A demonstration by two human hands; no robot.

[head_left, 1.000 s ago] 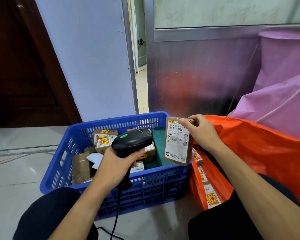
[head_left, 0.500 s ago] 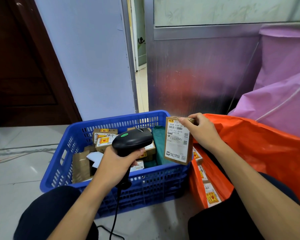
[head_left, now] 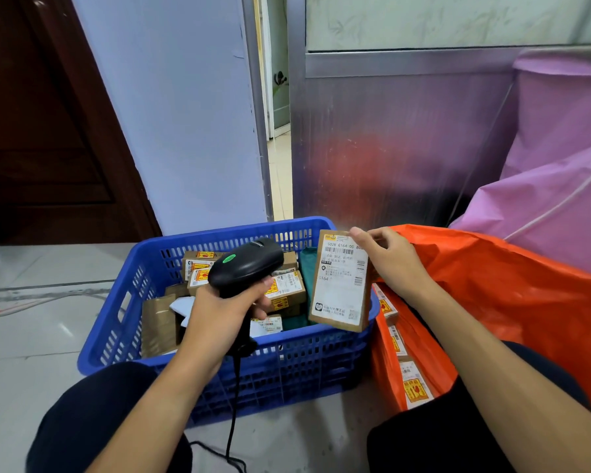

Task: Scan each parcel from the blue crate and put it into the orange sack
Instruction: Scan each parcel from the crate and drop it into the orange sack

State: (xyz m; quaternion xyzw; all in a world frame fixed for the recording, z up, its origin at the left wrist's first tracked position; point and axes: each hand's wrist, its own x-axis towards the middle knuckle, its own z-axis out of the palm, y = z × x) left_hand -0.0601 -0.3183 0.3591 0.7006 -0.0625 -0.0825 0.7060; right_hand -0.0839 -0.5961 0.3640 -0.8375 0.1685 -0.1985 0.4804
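Cardboard parcel (head_left: 340, 281): upright, centre frame, long axis vertical.
Right hand (head_left: 389, 261): pinches its top edge; orange sack (head_left: 492, 295) just right.
Left hand (head_left: 219, 312): grips barcode scanner (head_left: 246, 264).

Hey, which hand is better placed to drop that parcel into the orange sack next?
Right, most likely. The right hand pinches the parcel by its top corner, close beside the open orange sack. The left hand is busy gripping the scanner over the blue crate.
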